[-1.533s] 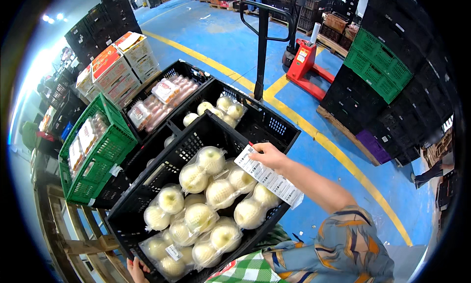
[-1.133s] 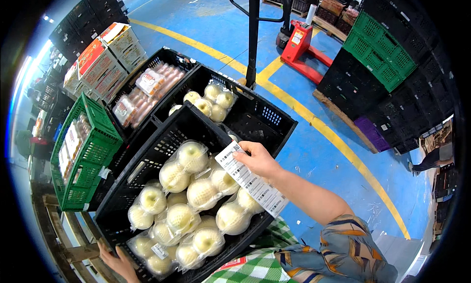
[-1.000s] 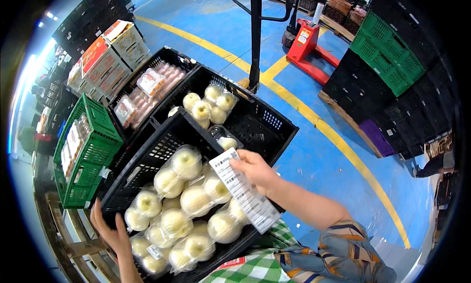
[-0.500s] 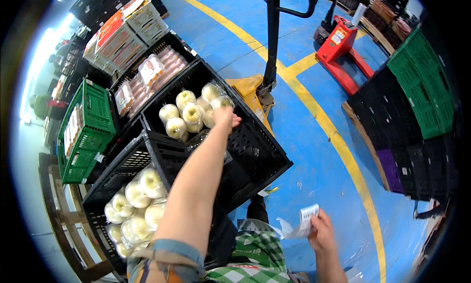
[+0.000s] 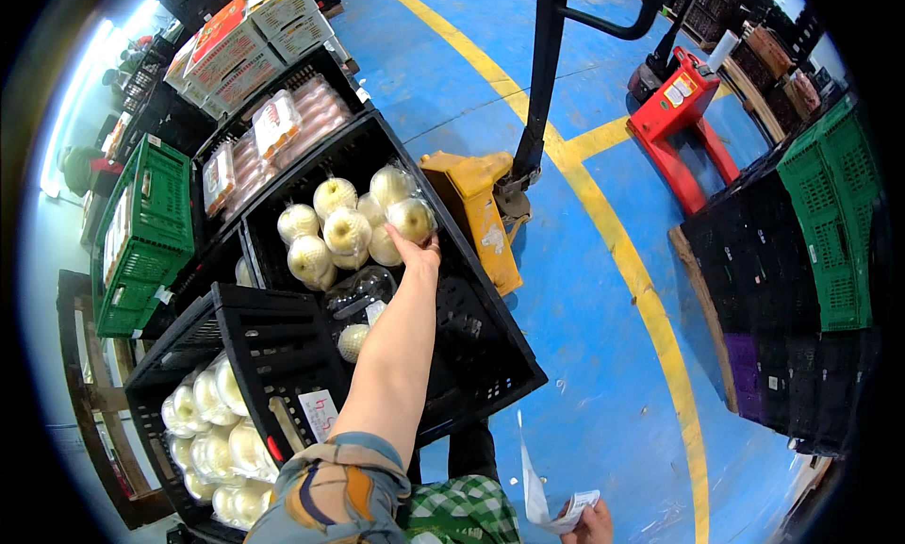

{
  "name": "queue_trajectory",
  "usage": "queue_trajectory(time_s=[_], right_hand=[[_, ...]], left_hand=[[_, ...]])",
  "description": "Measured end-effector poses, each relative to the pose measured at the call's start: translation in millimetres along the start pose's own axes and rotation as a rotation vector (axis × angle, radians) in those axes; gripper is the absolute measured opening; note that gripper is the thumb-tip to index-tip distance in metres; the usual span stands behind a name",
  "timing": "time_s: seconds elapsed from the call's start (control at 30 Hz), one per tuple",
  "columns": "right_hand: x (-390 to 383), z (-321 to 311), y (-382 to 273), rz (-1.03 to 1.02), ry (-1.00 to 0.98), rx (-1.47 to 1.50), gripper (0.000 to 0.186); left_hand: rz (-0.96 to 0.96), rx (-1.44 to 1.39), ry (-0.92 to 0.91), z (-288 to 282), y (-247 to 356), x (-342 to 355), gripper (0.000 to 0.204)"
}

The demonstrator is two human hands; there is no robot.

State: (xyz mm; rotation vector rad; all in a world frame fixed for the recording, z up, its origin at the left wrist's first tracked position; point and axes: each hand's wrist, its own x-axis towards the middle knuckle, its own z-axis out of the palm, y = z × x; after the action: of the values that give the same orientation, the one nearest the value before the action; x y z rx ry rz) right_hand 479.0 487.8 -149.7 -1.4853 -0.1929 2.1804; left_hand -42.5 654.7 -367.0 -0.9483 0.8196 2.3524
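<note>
My left hand (image 5: 419,253) reaches into a black crate (image 5: 490,308) and closes around the near side of a pale yellow pear (image 5: 410,221) in a white foam net. Its thumb lies on the left and its fingers on the right, partly hidden behind the fruit. More wrapped pears (image 5: 346,231) sit beside it, in clear plastic. Another pear (image 5: 353,341) rests under dark clear packaging nearer my forearm. At the lower edge, my right hand (image 5: 592,523) pinches a strip of white labels (image 5: 534,495), whose loose end curls upward.
A tilted black crate (image 5: 283,355) with several bagged pears stands at the near left. Beyond are a green crate (image 5: 141,233), packed trays (image 5: 275,124) and cartons (image 5: 231,58). A yellow pallet jack (image 5: 471,209), a red one (image 5: 681,120) and stacked crates (image 5: 754,261) stand rightward.
The view has shifted. My left hand has turned and now grips the pear's near side, its thumb showing. My right hand has dropped toward the lower edge with the label strip.
</note>
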Motion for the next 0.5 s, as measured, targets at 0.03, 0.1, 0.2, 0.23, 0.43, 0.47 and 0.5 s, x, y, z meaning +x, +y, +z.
queue_trajectory(time_s=[0.03,0.1,0.2,0.23,0.43,0.47,0.5], right_hand=[[1.4,-0.8,-0.8,0.022,0.012,0.000,0.025],[3.1,-4.9,-2.0,0.060,0.038,-0.002,0.025],[4.7,-0.4,-3.9,0.047,0.067,-0.020,0.026],[5.7,2.9,-6.1,0.039,0.091,-0.029,0.026],[16.9,-11.9,-10.4,0.059,0.060,-0.109,0.023],[16.7,-11.7,-11.5,0.076,0.064,-0.124,0.022],[17.2,-12.9,-11.6,0.081,0.068,-0.127,0.022]], left_hand=[[0.006,-0.024,0.005,-1.5,0.8,3.2,0.089],[0.012,-0.073,0.014,-6.4,-2.4,7.0,0.087],[0.005,-0.128,0.095,-10.1,-10.5,10.0,0.085],[-0.008,-0.139,0.096,-13.1,-12.7,12.2,0.086],[-0.123,-0.023,0.050,-37.4,-8.4,26.9,0.088],[-0.113,-0.038,0.043,-38.2,-11.4,29.8,0.088],[-0.096,-0.055,0.039,-39.4,-10.3,30.5,0.089]])
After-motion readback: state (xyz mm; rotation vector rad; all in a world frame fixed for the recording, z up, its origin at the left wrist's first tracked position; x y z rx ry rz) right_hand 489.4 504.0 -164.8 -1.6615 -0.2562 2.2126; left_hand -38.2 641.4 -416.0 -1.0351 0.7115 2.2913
